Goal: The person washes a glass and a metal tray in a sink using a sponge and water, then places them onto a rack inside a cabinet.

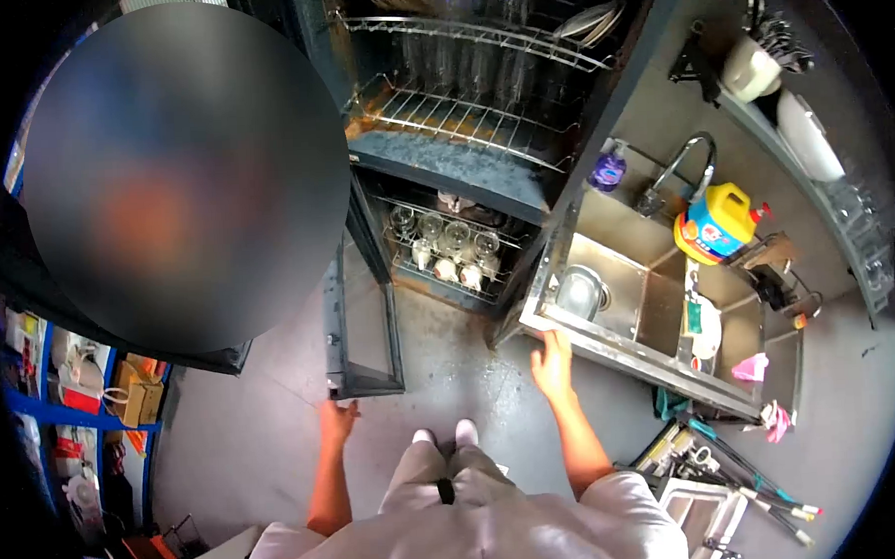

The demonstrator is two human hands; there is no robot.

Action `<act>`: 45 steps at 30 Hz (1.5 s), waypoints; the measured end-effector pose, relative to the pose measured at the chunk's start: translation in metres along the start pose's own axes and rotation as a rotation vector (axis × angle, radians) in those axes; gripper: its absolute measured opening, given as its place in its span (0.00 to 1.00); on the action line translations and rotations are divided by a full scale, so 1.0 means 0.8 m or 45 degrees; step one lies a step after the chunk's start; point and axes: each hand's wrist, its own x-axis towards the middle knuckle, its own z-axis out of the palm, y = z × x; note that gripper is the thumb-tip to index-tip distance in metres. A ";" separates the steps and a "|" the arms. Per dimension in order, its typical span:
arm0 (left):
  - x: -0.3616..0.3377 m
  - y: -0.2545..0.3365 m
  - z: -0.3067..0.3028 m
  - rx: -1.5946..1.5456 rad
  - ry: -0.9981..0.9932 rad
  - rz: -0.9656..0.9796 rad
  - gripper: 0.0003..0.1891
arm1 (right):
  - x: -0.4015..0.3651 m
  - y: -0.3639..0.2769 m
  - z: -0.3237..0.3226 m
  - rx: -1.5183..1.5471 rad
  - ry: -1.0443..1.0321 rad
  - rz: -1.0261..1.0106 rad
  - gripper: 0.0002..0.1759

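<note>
My left hand (338,419) is at the lower corner of an open, dark-framed cabinet door (364,381), its fingers curled close to the edge; what they hold is too small to make out. My right hand (552,360) is beside the front edge of the steel sink (647,356), fingers apart and holding nothing. Behind the door, the lower cabinet rack holds several upturned glasses (454,238) and white cups (445,270). In the left sink basin lies a metal bowl (578,293).
A faucet (704,152), a purple soap bottle (607,167) and a yellow-and-blue jug (714,226) stand behind the sink. Wire racks (462,131) fill the upper cabinet. Blue shelves (73,416) are at the left. Mop handles (750,471) lean at the lower right.
</note>
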 end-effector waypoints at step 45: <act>0.099 0.221 0.398 0.379 -0.454 0.482 0.25 | -0.131 0.322 -0.227 0.638 -0.013 0.883 0.08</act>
